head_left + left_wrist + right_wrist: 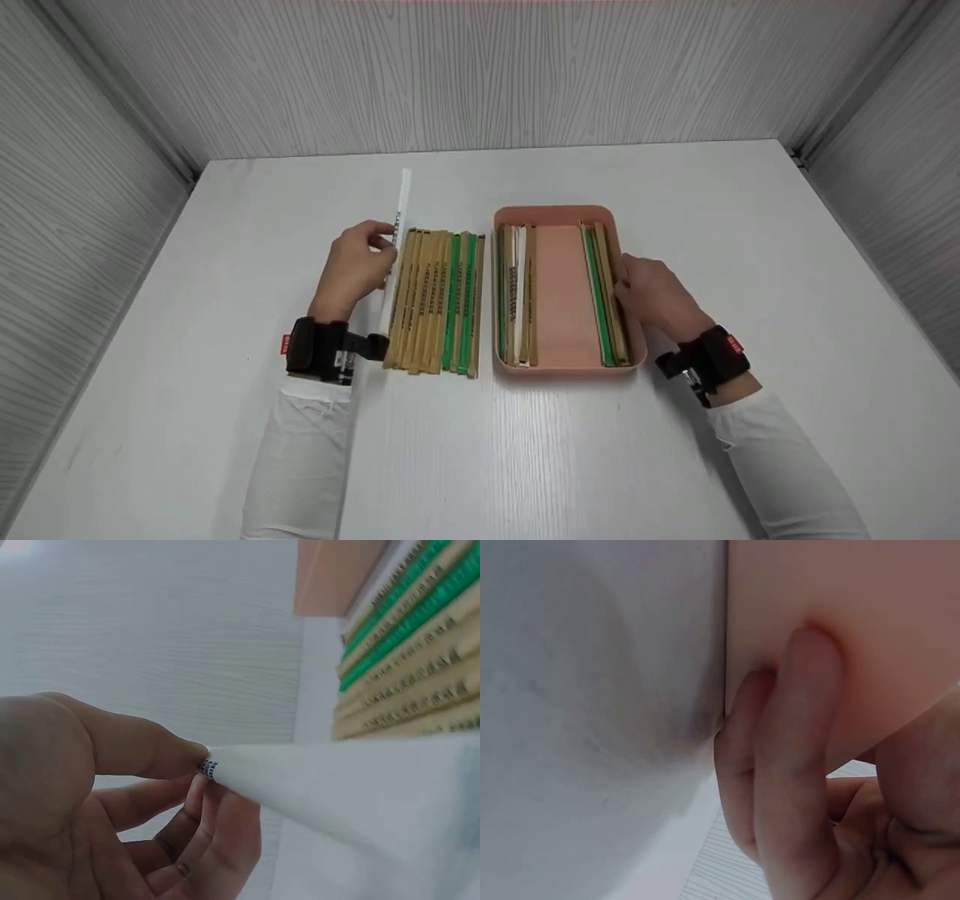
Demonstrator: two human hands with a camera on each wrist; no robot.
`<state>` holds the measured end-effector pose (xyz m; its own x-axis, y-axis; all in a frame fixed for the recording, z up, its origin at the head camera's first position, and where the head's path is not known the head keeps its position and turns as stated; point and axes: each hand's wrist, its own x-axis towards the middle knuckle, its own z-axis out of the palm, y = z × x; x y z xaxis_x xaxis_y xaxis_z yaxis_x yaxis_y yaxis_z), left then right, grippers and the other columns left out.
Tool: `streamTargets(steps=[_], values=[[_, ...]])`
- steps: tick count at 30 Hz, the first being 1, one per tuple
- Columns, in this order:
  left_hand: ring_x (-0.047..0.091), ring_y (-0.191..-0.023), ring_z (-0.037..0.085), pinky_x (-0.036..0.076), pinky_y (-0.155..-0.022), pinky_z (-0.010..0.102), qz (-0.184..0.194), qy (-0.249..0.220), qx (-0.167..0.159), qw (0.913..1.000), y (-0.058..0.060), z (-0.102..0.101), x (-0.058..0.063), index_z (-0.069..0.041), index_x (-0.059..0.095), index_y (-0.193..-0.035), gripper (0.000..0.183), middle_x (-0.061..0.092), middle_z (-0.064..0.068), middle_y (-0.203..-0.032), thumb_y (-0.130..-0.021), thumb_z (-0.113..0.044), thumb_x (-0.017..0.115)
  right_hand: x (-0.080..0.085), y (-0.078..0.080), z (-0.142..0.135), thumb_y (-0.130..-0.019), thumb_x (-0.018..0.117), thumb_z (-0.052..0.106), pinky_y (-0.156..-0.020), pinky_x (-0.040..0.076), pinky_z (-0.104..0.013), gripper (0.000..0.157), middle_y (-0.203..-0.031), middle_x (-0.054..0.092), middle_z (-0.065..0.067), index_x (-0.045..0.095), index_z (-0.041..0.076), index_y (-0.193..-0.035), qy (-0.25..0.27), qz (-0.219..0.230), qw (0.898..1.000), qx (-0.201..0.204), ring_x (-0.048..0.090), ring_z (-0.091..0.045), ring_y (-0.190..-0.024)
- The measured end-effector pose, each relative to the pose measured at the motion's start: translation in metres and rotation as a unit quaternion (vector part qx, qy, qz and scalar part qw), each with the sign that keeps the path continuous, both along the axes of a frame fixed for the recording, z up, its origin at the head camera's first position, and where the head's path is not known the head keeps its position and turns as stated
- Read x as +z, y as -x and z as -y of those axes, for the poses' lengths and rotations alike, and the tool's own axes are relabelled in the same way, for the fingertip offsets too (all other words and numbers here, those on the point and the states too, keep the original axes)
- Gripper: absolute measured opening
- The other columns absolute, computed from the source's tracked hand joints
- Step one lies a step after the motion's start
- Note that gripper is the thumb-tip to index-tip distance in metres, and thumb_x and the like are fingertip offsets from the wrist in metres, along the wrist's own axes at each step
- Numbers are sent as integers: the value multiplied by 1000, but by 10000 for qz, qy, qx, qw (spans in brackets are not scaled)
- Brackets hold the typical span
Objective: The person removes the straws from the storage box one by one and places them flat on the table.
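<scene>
My left hand [358, 261] pinches a slim white chopstick packet [402, 196] between thumb and fingertips. In the left wrist view the white packet [322, 772] stretches away from the left hand [150, 795], black print showing at the pinch. Just right of it in the head view, a row of brown and green chopstick packets [429, 300] lies side by side on the table. My right hand [658, 296] grips the right wall of a pink tray [570, 372]. In the right wrist view, fingers [799, 742] press the tray's outer wall [885, 622], with the thumb bent over the rim.
Inside the tray, brown, white and green packets [531, 300] line the left side, and green and brown ones [606, 300] line the right. Bare pink floor shows between these groups. The white table [480, 457] is bounded by grey wood-grain panels [480, 75].
</scene>
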<state>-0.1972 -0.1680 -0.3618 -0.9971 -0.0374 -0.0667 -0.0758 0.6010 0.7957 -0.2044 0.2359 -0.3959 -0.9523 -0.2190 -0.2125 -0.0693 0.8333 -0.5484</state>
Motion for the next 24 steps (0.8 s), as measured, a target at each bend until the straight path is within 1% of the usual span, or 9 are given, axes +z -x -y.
streamTargets(steps=[2, 6, 10, 14, 18, 21, 24], values=[[64, -91, 23, 57, -67, 28, 221, 52, 55, 9997, 0, 8, -11, -1, 56, -145, 47, 62, 17, -122, -99, -11, 49, 0, 0, 0, -105, 40, 6, -54, 45, -30, 16, -80, 46, -8, 43, 6, -89, -48, -12, 10000, 19, 54, -20, -69], [63, -92, 24, 55, -70, 30, 570, 353, 27, 9977, 1, 16, -27, 2, 56, -144, 48, 63, 20, -123, -98, -10, 48, -1, -1, -1, -105, 40, 6, -54, 46, -30, 15, -81, 48, -8, 46, 6, -92, -42, -55, 10000, 27, 55, -19, -69], [64, -93, 27, 51, -74, 34, 620, 707, -62, 9955, 3, 18, -37, 7, 58, -139, 46, 65, 23, -120, -96, -7, 48, -1, -2, -1, -106, 40, 8, -55, 47, -31, 15, -82, 51, -9, 50, 4, -97, 21, -46, 10000, 6, 56, -19, -70], [64, -89, 28, 51, -75, 37, 512, 913, -103, 9945, 3, 17, -42, 9, 60, -133, 43, 67, 23, -114, -94, -5, 49, 1, -1, 0, -107, 40, 9, -55, 48, -31, 17, -85, 55, -10, 55, 2, -106, 82, -9, 10000, -30, 58, -20, -71], [63, -86, 28, 51, -72, 36, 471, 1063, -128, 9931, 1, 14, -42, 9, 62, -130, 41, 68, 23, -111, -93, -4, 49, 1, -1, 0, -107, 40, 10, -56, 49, -31, 21, -88, 58, -11, 57, 1, -114, 101, 31, 9999, -51, 59, -20, -73], [64, -82, 27, 52, -66, 33, 545, 1024, -135, 9932, -1, 12, -42, 9, 62, -129, 40, 68, 23, -111, -92, -4, 50, 1, -1, 0, -107, 40, 10, -57, 49, -31, 20, -89, 59, -11, 57, 1, -113, 93, 49, 9999, -73, 60, -20, -73], [63, -79, 25, 50, -60, 31, 580, 981, -173, 9933, -3, 10, -41, 10, 61, -129, 41, 68, 23, -109, -92, -4, 50, 0, -1, 0, -107, 40, 9, -57, 49, -31, 17, -87, 57, -11, 55, 1, -108, 39, -26, 10000, -23, 59, -20, -73]])
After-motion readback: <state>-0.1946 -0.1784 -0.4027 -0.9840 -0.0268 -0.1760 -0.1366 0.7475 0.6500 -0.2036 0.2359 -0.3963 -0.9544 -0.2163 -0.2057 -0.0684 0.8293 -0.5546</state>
